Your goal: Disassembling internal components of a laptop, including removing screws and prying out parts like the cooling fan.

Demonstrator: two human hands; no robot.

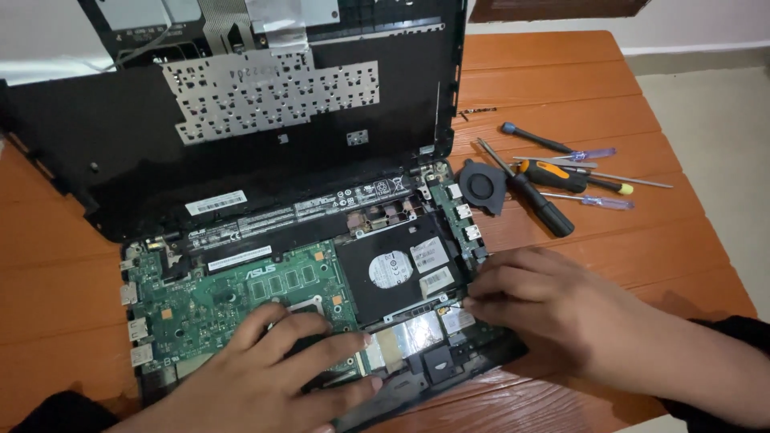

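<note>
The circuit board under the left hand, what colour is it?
Green. The circuit board shows best in the head view, the only one.

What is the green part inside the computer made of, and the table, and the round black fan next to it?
The green board looks like rigid circuit-board laminate with a glossy green coating, dotted with metal parts. The table seems to be wood, stained reddish-orange, since plank seams and grain show. The fan looks like matte black plastic, though I can't be certain. The left hand rests on the board.
</note>
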